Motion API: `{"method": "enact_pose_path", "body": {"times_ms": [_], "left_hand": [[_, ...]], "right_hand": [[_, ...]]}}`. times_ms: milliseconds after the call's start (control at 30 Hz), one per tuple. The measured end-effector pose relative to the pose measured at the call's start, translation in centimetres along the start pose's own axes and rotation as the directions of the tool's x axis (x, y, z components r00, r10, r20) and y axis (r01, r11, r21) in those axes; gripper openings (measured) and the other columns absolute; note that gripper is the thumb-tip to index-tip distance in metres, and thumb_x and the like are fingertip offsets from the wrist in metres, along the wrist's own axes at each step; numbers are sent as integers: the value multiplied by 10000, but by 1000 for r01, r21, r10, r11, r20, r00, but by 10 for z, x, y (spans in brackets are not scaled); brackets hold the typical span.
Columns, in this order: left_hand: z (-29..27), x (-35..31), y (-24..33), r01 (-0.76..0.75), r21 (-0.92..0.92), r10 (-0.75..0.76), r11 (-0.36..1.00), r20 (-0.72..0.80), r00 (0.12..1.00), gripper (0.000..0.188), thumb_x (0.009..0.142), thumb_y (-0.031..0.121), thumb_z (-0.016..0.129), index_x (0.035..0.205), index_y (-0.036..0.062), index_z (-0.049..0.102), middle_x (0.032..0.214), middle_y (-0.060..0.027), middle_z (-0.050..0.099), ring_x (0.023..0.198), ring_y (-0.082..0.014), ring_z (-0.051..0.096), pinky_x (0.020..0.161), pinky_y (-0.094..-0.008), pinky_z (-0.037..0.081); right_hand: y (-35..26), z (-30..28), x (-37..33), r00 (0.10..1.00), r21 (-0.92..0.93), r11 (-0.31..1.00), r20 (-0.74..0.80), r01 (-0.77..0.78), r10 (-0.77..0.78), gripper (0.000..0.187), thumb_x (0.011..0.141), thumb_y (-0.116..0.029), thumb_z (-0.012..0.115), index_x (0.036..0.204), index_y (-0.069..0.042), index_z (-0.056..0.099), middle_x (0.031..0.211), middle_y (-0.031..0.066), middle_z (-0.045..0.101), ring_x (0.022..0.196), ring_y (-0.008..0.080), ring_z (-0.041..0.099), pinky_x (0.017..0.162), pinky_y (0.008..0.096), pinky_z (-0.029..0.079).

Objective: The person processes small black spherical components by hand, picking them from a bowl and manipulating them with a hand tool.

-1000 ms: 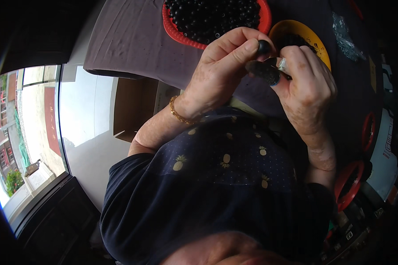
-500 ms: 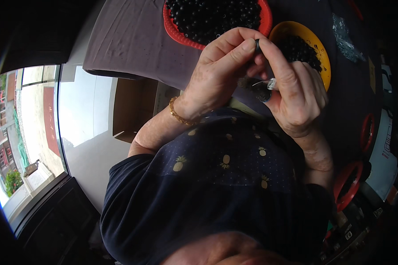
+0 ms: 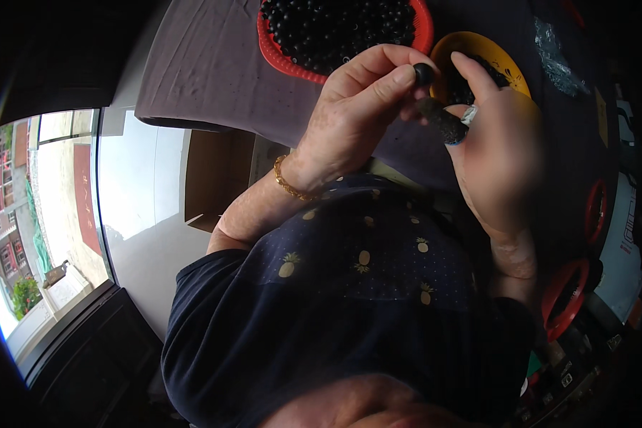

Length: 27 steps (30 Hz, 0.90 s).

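Observation:
Between the thumb and index finger of my left hand (image 3: 378,89) is a small round black piece (image 3: 424,73), raised in front of the red basket. My right hand (image 3: 503,153) is apart from it and smeared by motion. Its index finger points up over the yellow bowl (image 3: 522,78). A dark, rough sleeve-like cover (image 3: 446,123) with a blue edge appears to sit on the right thumb. Beside it is a small whitish bit (image 3: 469,114), and whether it is held or fastened on cannot be made out. The other right fingers are blurred.
The red basket (image 3: 278,60), full of small black round pieces, stands on the grey-purple covered table (image 3: 207,68). More black bits lie in the yellow bowl. Right of it is crumpled clear plastic (image 3: 558,60). An opened cardboard box (image 3: 217,167) is at left, red-rimmed containers (image 3: 567,299) at right.
My right hand has moved away from the black piece, to the right, and its index finger no longer touches it. My left hand keeps its pinch, with more of the piece showing.

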<state>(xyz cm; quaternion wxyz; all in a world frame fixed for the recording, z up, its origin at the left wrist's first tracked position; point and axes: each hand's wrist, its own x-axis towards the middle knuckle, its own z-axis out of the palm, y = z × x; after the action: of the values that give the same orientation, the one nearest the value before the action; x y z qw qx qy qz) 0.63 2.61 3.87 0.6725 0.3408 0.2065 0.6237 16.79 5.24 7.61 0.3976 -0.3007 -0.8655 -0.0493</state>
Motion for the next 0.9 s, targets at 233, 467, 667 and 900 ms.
{"method": "enact_pose_path", "body": {"times_ms": [233,467,667,900], "left_hand": [[-5,24,-57,-3,645,-68,764,85,994,181,811,63,622,976,2,579,875,-90,610,806,-162,604,719,-275,506],[-11,51,-103,-251,888,61,386,247,967,225,772,54,600,991,6,597,861,-147,589,877,-313,574,760,-387,494],[-33,65,-42,-361,932,180,-42,362,915,155,766,46,628,920,27,629,830,-85,603,793,-254,603,671,-321,519],[-87,98,-28,-485,762,-107,-429,490,865,82,763,122,562,787,85,631,796,-81,615,874,-264,589,723,-369,504]], "right_hand": [[13,-16,-4,977,54,982,-103,-182,187,285,747,-21,684,1025,-6,619,785,54,596,617,115,571,511,214,466],[23,-17,-20,965,42,969,-82,-245,247,274,741,-46,698,1003,-21,622,776,57,601,647,134,617,514,208,500],[30,-18,-32,938,60,938,-35,-343,345,271,743,-25,687,1004,-28,617,794,75,615,698,155,644,531,221,522],[24,-5,-29,946,131,938,-3,-320,323,299,703,32,675,987,-37,610,749,53,593,644,147,618,515,240,508]]}}
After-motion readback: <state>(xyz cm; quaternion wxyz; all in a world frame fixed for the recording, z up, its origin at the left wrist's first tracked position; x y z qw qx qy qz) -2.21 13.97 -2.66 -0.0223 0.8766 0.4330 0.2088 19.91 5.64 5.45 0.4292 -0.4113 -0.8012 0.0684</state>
